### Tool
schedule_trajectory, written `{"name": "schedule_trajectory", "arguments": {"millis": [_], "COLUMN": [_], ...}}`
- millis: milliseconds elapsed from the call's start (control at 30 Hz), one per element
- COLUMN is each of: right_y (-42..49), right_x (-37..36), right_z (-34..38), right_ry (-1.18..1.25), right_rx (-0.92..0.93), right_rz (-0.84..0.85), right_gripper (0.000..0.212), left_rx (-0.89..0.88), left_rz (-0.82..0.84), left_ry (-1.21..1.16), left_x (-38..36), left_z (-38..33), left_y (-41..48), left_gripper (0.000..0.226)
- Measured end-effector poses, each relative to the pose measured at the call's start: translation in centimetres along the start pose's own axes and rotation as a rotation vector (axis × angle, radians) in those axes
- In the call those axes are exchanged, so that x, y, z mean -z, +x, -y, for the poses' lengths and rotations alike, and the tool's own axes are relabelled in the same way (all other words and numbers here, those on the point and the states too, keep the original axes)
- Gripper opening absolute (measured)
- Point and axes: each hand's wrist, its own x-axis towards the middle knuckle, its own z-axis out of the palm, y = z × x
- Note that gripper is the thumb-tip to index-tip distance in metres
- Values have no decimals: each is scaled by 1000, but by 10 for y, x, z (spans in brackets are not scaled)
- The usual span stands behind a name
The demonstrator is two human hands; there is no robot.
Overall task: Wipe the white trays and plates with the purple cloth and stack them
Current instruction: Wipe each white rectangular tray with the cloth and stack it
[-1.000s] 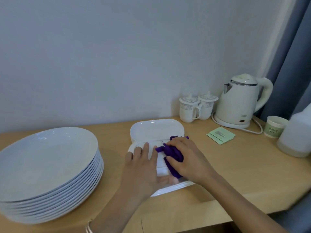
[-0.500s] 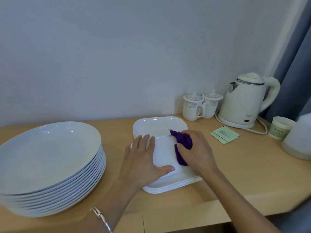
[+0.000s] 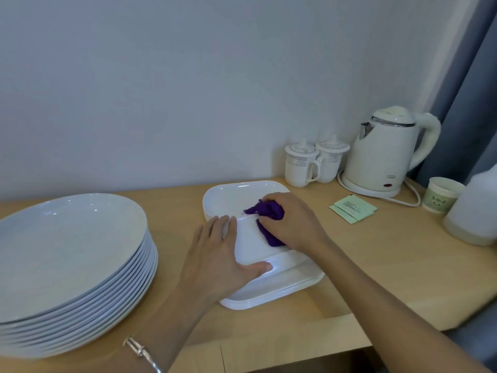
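Note:
A stack of white rectangular trays (image 3: 279, 292) lies at the table's middle. On top sits an upturned white tray (image 3: 251, 244). My left hand (image 3: 217, 257) holds this tray, fingers over its left side and thumb on its near edge. My right hand (image 3: 291, 222) grips the bunched purple cloth (image 3: 269, 211) and presses it on the tray's far right part. Behind is a second stack of white trays (image 3: 228, 195). A tall pile of round white plates (image 3: 67, 254) stands at the left.
At the back right stand two lidded white mugs (image 3: 301, 165), a white kettle (image 3: 387, 154) on its base with a cord, green sachets (image 3: 352, 208), a paper cup (image 3: 441, 195) and a white jug (image 3: 476, 211). The table's front edge runs just below the trays.
My right hand has slid the purple cloth toward the far side of the upturned tray. My left hand keeps its hold. The camera has come closer.

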Motion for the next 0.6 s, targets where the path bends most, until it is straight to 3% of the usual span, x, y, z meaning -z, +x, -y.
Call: {"name": "schedule_trajectory", "arguments": {"millis": [100, 167, 233, 300, 467, 600], "right_y": [19, 20, 18, 25, 17, -45], "right_x": [4, -8, -19, -14, 24, 21], "right_z": [-3, 10, 24, 25, -21, -27], "right_ry": [40, -82, -54, -28, 143, 127], "right_rx": [-250, -58, 113, 75, -185, 0], "right_rz": [-78, -32, 131, 213, 51, 22], "right_gripper": [23, 26, 31, 31, 28, 41], "left_rx": [31, 17, -18, -20, 4, 3], "left_rz": [16, -16, -22, -18, -26, -31], "left_ry": [-3, -47, -101, -133, -171, -151], "left_x": [7, 6, 6, 8, 9, 7], "left_z": [-3, -2, -3, -3, -3, -2], "left_y": [-2, -1, -2, -4, -5, -3], "left_gripper": [104, 107, 108, 107, 114, 115]}}
